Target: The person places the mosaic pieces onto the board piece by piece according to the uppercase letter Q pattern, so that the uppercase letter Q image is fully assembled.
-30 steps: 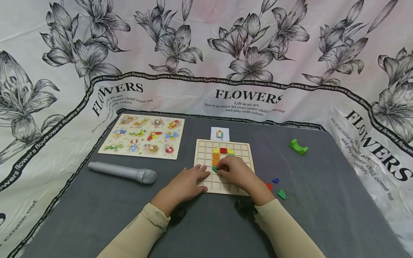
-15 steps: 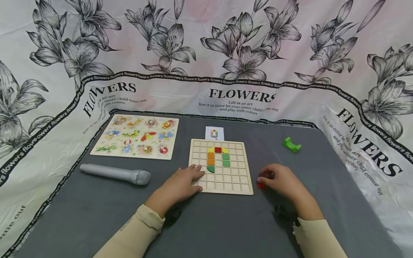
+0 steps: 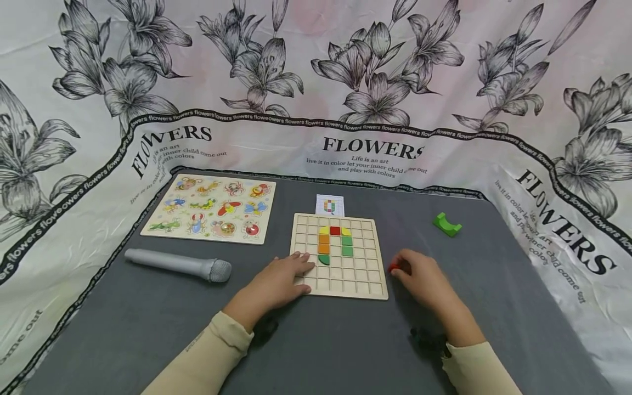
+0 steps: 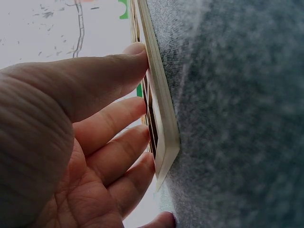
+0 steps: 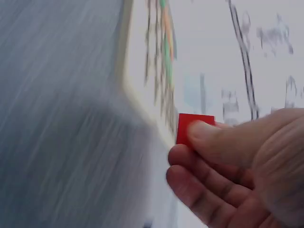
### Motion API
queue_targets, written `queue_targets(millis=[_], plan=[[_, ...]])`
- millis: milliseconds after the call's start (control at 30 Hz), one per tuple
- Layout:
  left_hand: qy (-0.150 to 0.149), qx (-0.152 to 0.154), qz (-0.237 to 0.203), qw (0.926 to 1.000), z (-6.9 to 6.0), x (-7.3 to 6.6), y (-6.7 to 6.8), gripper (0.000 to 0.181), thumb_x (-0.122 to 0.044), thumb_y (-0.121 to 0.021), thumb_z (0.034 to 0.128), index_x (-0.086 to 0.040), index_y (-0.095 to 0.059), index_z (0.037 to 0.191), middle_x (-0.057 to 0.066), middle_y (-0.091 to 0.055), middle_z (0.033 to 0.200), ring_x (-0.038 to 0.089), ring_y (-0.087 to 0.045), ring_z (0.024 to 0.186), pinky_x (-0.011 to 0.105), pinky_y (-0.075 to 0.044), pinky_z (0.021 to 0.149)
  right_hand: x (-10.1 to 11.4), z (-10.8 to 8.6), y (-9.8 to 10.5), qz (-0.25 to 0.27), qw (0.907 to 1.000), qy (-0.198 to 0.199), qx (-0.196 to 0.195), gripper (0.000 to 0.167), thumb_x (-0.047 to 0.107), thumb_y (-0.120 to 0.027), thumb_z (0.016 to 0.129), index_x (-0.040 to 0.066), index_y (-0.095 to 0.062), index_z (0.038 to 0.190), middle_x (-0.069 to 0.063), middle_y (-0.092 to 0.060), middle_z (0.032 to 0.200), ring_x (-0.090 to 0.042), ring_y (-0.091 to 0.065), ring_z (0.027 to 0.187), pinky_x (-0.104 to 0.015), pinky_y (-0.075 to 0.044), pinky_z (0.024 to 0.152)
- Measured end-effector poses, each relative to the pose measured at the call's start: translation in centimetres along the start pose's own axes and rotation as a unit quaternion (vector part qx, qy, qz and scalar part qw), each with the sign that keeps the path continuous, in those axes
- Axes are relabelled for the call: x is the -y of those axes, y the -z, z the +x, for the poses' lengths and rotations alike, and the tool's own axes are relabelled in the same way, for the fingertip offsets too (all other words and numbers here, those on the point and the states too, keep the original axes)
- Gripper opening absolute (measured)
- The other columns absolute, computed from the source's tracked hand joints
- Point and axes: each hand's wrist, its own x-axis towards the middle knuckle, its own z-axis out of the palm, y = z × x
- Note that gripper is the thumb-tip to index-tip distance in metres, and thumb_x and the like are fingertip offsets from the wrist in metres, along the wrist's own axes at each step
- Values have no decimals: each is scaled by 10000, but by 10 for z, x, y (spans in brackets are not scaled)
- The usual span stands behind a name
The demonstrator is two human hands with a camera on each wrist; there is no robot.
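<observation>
A wooden grid board (image 3: 345, 280) lies mid-table in the head view. On it, a red tile (image 3: 334, 231) sits between two yellow pieces, with orange tiles (image 3: 323, 243) down the left and green tiles (image 3: 347, 246) down the right. A rounded green piece (image 3: 323, 259) sits below the orange ones. My left hand (image 3: 277, 281) rests on the board's left edge, fingers spread. To the right of the board, my right hand (image 3: 422, 278) pinches a red square tile (image 5: 195, 118) between thumb and fingers, just off the board's edge.
A small pattern card (image 3: 329, 205) touches the board's far edge. At left lie an insect puzzle board (image 3: 209, 208) and a grey microphone (image 3: 178, 264). A green curved block (image 3: 447, 224) lies at right. Printed flower cloth (image 3: 375, 151) hangs behind the table.
My right hand left the rounded green piece on the board, moved right, picked up the red tile and is now slightly nearer the board. The left hand stays on the board's edge.
</observation>
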Motion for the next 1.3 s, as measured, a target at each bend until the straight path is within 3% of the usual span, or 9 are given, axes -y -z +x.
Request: queue_targets(millis=[100,300,667,800,967,1100,1200,1300], plan=[[23,-29,67,10000,0,2,1,595,-237,-806,1009,-125,-621,1562,86,-477,1713,308,-365,1646,657,-246,1347,27,19,-11,289,9994,176,-67,105,22,-732,1026,97,-758,1095,-42,-776,1023,-180,-680,877,-397,-589,757],[-24,-34,40,10000,2,1,-1,589,-249,-806,1008,-125,-629,1556,85,-488,1705,305,-373,1643,671,-253,1340,65,54,-44,388,9980,405,305,106,44,-716,1044,118,-760,1107,-42,-792,1064,-202,-715,962,-447,-633,889],[-5,-24,102,9999,4,-1,-1,585,-261,-794,1019,-134,-622,1563,78,-481,1711,296,-371,1645,656,-251,1347,71,63,-57,208,9982,493,287,92,33,-759,1006,105,-814,990,-62,-750,1042,-227,-651,938,-449,-608,904],[19,-1,92,10000,0,0,1,581,-254,-798,1015,-133,-628,1557,80,-483,1709,301,-374,1643,656,-254,1346,70,63,-59,199,9979,596,156,109,38,-755,1010,79,-841,1062,-78,-736,1083,-214,-638,928,-409,-591,848],[-25,44,42,10000,1,-4,0,585,-242,-798,1015,-130,-623,1561,82,-478,1713,305,-371,1644,655,-249,1348,48,51,-30,383,9964,658,-365,185,24,-709,1038,31,-819,1186,-120,-731,1096,-225,-635,860,-386,-555,724],[9,11,31,10000,2,-4,-1,588,-244,-793,1020,-135,-614,1570,75,-471,1718,296,-365,1648,643,-239,1356,3,28,2,241,9981,294,-478,181,88,-699,1062,21,-801,1194,-149,-752,1103,-258,-668,893,-402,-556,731],[25,-4,60,10000,2,-3,-1,595,-253,-796,1017,-137,-614,1571,70,-472,1718,292,-365,1648,646,-240,1354,-37,1,23,51,9996,-165,-202,181,145,-700,1075,29,-794,1179,-142,-777,1112,-239,-693,917,-392,-566,734],[18,-14,79,10000,1,0,-1,600,-258,-799,1015,-140,-612,1573,64,-473,1717,292,-363,1649,655,-241,1351,-63,-20,38,149,9979,-490,388,209,216,-718,1074,44,-789,1169,-97,-784,1056,-179,-686,885,-356,-562,711]])
